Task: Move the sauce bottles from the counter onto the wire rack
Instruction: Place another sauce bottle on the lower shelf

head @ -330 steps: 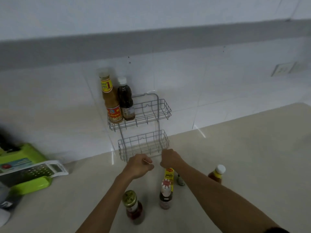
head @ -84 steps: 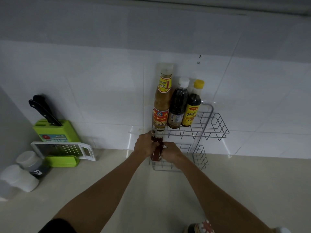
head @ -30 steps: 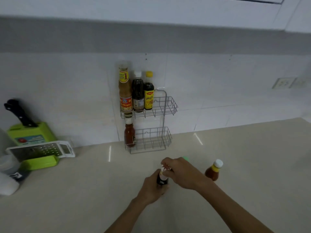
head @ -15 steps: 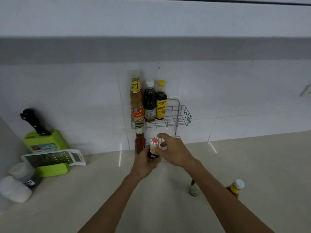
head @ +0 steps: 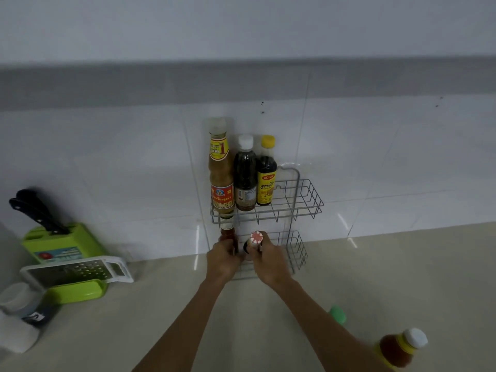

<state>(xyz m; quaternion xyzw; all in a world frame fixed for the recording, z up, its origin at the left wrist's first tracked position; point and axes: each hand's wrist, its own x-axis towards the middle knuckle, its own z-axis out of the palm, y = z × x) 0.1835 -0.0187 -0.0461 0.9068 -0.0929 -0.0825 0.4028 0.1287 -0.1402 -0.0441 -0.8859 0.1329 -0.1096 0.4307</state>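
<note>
A green knife block (head: 63,242) is standing on the bench (head: 166,323) at the left against the white tiled wall (head: 120,167), with a black-handled knife (head: 36,210) sticking out of it at a slant. A white-framed grater (head: 77,271) is leaning across its front. Two blurred white-capped containers (head: 20,312) are sitting at the far left edge.

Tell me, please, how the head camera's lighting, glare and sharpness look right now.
Head view: dim and flat; bright glare streaks on the tiles beside the wire rack; wide-angle bending of the counter edge; soft blur on both hands and the dark bottle they hold.
</note>
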